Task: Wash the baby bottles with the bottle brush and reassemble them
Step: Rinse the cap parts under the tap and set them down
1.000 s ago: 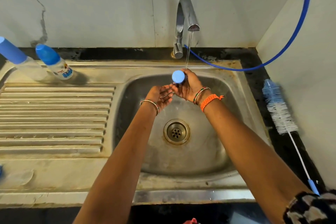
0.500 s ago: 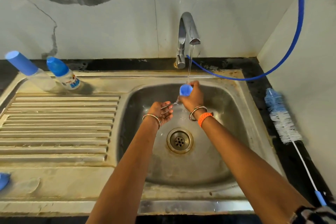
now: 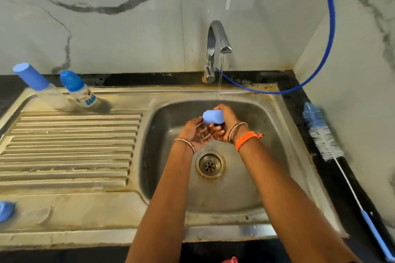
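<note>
My right hand (image 3: 224, 126) grips a light blue bottle cap (image 3: 212, 117) lying on its side under the thin stream from the tap (image 3: 218, 47), over the sink basin (image 3: 267, 134). My left hand (image 3: 195, 133) is open, palm up, just below and left of the cap, fingers spread close to it. Two baby bottles with blue caps stand at the back left of the drainboard, a plain clear bottle (image 3: 40, 87) and a printed bottle (image 3: 80, 89). The bottle brush (image 3: 322, 134) lies on the dark counter right of the sink.
The ribbed steel drainboard (image 3: 68, 151) fills the left side. A blue part (image 3: 5, 211) lies at its front left edge. A blue hose (image 3: 320, 66) curves from behind the tap up the right wall. The drain (image 3: 210, 165) sits mid-basin.
The cap has turned from pointing at the camera to lying sideways under the stream. My left hand has moved up closer beneath it. The camera view has tilted downward.
</note>
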Tool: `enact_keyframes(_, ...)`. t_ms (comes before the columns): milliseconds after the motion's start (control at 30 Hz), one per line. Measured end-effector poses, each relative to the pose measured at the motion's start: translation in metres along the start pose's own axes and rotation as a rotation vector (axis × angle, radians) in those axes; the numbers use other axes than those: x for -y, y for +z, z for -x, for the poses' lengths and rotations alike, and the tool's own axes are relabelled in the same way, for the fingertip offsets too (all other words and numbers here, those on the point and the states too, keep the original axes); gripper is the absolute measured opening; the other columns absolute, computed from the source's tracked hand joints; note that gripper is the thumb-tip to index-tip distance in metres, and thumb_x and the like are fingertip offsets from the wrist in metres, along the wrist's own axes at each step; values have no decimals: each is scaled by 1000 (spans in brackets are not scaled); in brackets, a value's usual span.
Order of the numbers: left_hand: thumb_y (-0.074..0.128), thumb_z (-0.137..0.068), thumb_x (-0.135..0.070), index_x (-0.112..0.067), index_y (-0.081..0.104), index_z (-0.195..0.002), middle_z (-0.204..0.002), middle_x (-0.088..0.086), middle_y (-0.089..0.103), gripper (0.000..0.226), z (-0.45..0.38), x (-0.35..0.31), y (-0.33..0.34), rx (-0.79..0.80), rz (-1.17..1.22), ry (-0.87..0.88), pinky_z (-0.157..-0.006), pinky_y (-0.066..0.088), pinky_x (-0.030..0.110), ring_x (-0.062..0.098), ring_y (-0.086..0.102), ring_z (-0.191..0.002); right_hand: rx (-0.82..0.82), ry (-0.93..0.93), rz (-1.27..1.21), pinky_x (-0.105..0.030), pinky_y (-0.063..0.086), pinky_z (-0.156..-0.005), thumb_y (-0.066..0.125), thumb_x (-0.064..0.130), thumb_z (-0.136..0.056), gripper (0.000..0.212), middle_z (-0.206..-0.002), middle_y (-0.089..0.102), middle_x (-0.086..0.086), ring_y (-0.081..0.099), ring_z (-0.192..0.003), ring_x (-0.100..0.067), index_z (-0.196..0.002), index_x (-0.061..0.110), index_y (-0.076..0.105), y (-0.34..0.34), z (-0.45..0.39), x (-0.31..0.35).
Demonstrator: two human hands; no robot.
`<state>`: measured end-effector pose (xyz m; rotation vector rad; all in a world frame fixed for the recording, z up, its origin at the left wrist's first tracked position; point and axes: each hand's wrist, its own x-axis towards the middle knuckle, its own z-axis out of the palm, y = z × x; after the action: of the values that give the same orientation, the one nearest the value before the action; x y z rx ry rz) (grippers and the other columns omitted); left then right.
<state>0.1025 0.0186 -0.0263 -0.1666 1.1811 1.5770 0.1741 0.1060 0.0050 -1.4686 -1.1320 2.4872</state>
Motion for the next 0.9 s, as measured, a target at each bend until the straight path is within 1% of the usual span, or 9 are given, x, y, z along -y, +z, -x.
enact_keyframes(167,43,-98,-41,-11,59,-97,-73,6,70,34,26,20,-16,63,-87,9,-79,50,35,19,61,-79,-142,-80,339,-8,20,-33,45,37,-86,32,-50,33,-2,24,-26,-7,-63,15,39,13,42,-22)
enact_keyframes(233,45,-97,-39,-9,59,-101,-73,7,70,34,38,24,-27,66,-93,11,-71,55,33,19,64,-75,-174,-148,402,-14,33,-33,48,36,-89,30,-62,47,-8,45,-36,-14,-70,12,49,19,54,-32)
enact_keyframes(300,45,-98,-35,-5,59,-102,-74,10,71,33,46,28,-34,32,-40,60,-62,58,30,19,68,-66,-309,-319,569,-27,53,-60,53,41,-89,39,-92,64,-17,64,-77,-31,-93,3,63,27,53,-43)
enact_keyframes(333,43,-99,-32,-4,58,-100,-69,9,71,31,50,29,-37,10,-7,97,-58,58,27,17,69,-60,-408,-406,677,-31,52,-73,56,44,-86,45,-102,65,-18,63,-92,-35,-101,2,64,31,53,-49)
enact_keyframes(400,44,-100,-27,-5,59,-97,-62,4,70,26,62,31,-47,-58,41,160,-54,56,21,12,68,-54,-506,-576,760,-32,48,-82,63,45,-82,44,-103,64,-11,61,-95,-30,-102,6,61,43,58,-64)
enact_keyframes(567,41,-101,-14,-15,53,-79,-60,-3,64,25,113,18,-80,-144,-54,235,-50,49,26,14,60,-51,-385,-886,814,-19,34,-74,68,10,-79,44,-106,58,-13,55,-95,-27,-116,2,46,87,74,-97)
enact_keyframes(667,45,-89,-4,-10,61,-90,-83,1,63,17,141,3,-133,-543,-695,885,-63,41,26,18,55,-72,-269,-1009,834,-15,30,-67,70,5,-74,40,-97,57,-11,50,-82,-21,-108,3,49,127,85,-114)
enact_keyframes(733,40,-79,-11,-8,64,-100,-95,5,66,32,162,-8,-184,-664,-1133,1168,-72,44,28,21,59,-83,-103,-1067,887,-18,33,-69,70,3,-70,35,-99,59,-11,52,-85,-21,-102,4,54,158,90,-134)
enact_keyframes(900,45,-76,3,-9,63,-103,-104,5,66,35,212,-2,-280,-796,-1113,1043,-80,42,27,28,63,-90,136,-979,967,-23,40,-76,64,-5,-69,68,-88,59,3,60,-93,-28,-132,3,39,213,93,-198)
